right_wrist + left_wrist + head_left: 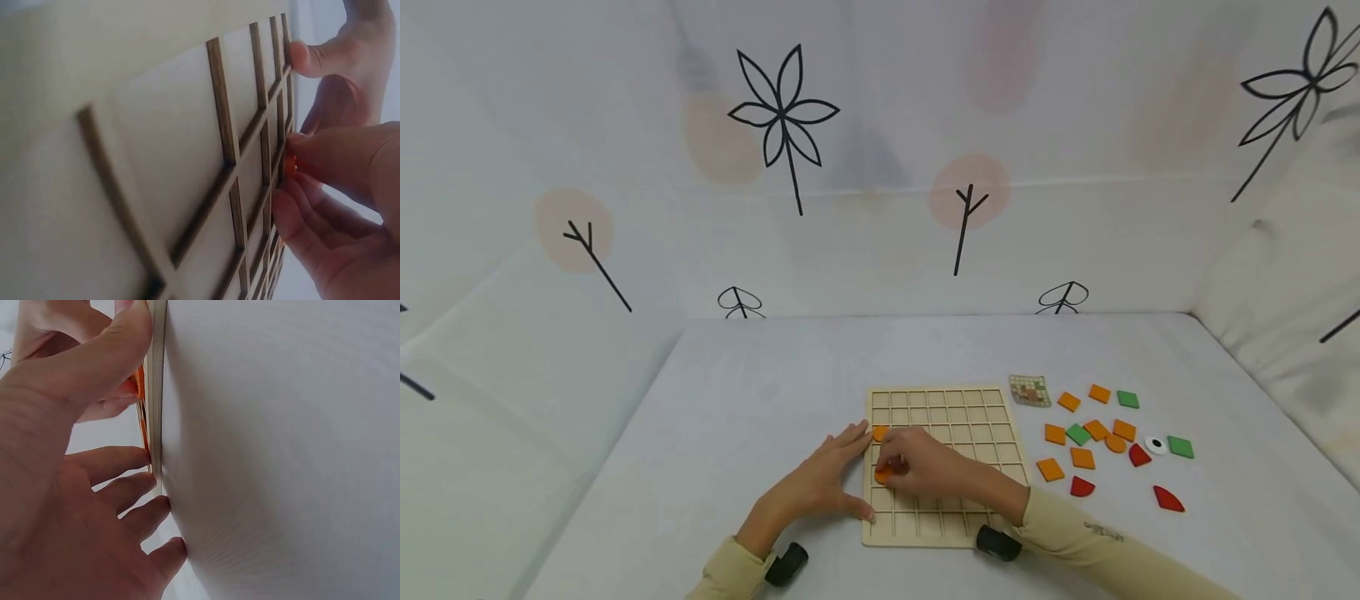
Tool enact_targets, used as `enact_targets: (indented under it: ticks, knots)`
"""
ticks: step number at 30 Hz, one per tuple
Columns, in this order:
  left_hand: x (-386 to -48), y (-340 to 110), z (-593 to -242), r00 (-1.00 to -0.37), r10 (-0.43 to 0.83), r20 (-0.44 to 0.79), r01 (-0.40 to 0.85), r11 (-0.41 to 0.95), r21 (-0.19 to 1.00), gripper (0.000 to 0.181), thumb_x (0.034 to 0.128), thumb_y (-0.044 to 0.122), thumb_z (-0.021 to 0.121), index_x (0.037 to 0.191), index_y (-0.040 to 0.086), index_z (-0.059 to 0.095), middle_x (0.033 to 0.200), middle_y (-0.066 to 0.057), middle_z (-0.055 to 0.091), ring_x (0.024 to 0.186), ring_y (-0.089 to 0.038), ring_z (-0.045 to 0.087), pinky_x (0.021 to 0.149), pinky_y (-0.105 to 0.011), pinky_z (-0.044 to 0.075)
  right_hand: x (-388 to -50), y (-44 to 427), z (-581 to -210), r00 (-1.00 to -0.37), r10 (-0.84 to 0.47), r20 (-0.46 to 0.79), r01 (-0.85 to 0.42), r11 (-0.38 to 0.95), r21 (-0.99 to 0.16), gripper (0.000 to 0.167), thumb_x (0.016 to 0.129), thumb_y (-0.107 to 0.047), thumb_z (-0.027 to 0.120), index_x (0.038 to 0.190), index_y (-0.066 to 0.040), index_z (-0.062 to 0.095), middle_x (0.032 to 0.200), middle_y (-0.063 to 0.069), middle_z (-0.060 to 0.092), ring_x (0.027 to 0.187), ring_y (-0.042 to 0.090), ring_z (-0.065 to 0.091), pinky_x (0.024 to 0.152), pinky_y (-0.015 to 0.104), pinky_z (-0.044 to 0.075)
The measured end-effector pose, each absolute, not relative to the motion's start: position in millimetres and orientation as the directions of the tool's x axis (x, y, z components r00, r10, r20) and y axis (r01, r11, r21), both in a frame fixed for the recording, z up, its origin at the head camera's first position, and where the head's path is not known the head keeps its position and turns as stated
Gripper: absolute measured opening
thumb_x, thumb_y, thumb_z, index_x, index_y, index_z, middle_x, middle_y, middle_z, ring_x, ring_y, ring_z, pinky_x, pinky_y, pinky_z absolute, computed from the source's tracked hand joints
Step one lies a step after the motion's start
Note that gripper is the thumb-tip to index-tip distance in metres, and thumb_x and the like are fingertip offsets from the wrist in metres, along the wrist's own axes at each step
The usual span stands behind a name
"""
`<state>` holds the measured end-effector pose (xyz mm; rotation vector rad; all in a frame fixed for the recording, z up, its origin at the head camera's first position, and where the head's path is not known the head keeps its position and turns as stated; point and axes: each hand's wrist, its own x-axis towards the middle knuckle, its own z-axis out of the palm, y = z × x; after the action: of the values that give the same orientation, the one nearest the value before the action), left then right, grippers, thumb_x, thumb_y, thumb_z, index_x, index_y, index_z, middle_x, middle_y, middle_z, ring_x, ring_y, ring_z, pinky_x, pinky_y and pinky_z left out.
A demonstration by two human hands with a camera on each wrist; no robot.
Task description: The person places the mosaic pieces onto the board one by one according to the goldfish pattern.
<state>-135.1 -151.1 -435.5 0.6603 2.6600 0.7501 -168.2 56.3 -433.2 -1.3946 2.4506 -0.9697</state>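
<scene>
A pale wooden board (977,434) with a raised grid lies on the white table. My right hand (928,467) reaches over it and pinches an orange piece (882,476) at a cell of the left column. In the right wrist view that orange piece (290,165) sits between thumb and fingertips, partly hidden. Farther up the same column lies another orange piece (880,433). With fingers extended, my left hand (820,482) touches the board's left edge. The left wrist view shows its fingertips and thumb along the board's side (156,394).
Right of the board lie several loose pieces: orange squares (1082,457), green ones (1180,447), red quarter-rounds (1168,498), an orange round (1116,443) and a white disc with a black dot (1156,446). A small patterned card (1029,391) is by the board's top right corner.
</scene>
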Motion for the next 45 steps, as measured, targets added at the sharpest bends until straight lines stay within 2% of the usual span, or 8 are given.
enact_targets:
  ticks: [7,13,21,31,37,45]
  knots:
    - [-137,-152,-435,-0.847,0.508,-0.154,0.345,0.748,0.567,0.108,0.0632,0.049,0.081,0.147,0.005,0.031,0.156,-0.008,0.019,0.143,-0.026,0.016,0.115,-0.050,0.014,-169,50,-432,-0.566,-0.814,0.133,-0.707,0.396,-0.587,0.010,0.082,-0.010,0.074,0.091,-0.006,0.073,0.083,-0.005,0.060,0.067,0.003,0.050,0.059,0.013,0.045]
    - [-136,-149,-434,-0.852,0.495,-0.170,0.323,0.754,0.572,0.108,0.0621,0.050,0.082,0.148,0.008,0.032,0.156,-0.006,0.020,0.143,-0.025,0.015,0.115,-0.051,0.015,-170,60,-431,-0.576,-0.809,0.115,-0.668,0.384,-0.637,0.018,0.082,-0.006,0.072,0.099,-0.005,0.071,0.092,0.000,0.061,0.068,0.004,0.054,0.059,0.014,0.048]
    - [-135,-150,-433,-0.859,0.481,-0.176,0.320,0.772,0.549,0.109,0.0612,0.050,0.082,0.148,0.007,0.031,0.156,-0.006,0.019,0.143,-0.026,0.016,0.115,-0.050,0.016,-169,81,-419,-0.581,-0.806,0.112,-0.670,0.395,-0.629,0.022,0.082,-0.006,0.070,0.104,-0.009,0.070,0.101,-0.003,0.060,0.075,0.005,0.055,0.064,0.018,0.049]
    - [-135,-149,-432,-0.858,0.481,-0.180,0.318,0.773,0.549,0.110,0.0606,0.048,0.083,0.147,0.006,0.032,0.156,-0.007,0.020,0.143,-0.026,0.017,0.115,-0.049,0.015,-164,119,-405,-0.632,-0.770,0.087,-0.642,0.458,-0.615,0.029,0.083,-0.015,0.072,0.112,-0.009,0.067,0.108,-0.003,0.056,0.085,0.016,0.058,0.065,0.024,0.053]
    - [-135,-149,-432,-0.856,0.487,-0.174,0.321,0.764,0.560,0.109,0.0609,0.047,0.084,0.147,0.005,0.033,0.156,-0.007,0.020,0.143,-0.025,0.016,0.115,-0.048,0.013,-163,149,-402,-0.668,-0.733,0.129,-0.641,0.479,-0.599,0.031,0.082,-0.014,0.074,0.112,-0.010,0.066,0.110,-0.003,0.056,0.085,0.018,0.057,0.060,0.026,0.052]
    - [-136,-152,-436,-0.851,0.499,-0.163,0.340,0.761,0.553,0.109,0.0618,0.050,0.082,0.147,0.004,0.031,0.156,-0.007,0.019,0.143,-0.026,0.016,0.115,-0.048,0.013,-161,185,-394,-0.704,-0.684,0.191,-0.639,0.493,-0.590,0.031,0.081,-0.013,0.075,0.111,-0.009,0.066,0.105,0.000,0.059,0.083,0.017,0.056,0.060,0.027,0.052]
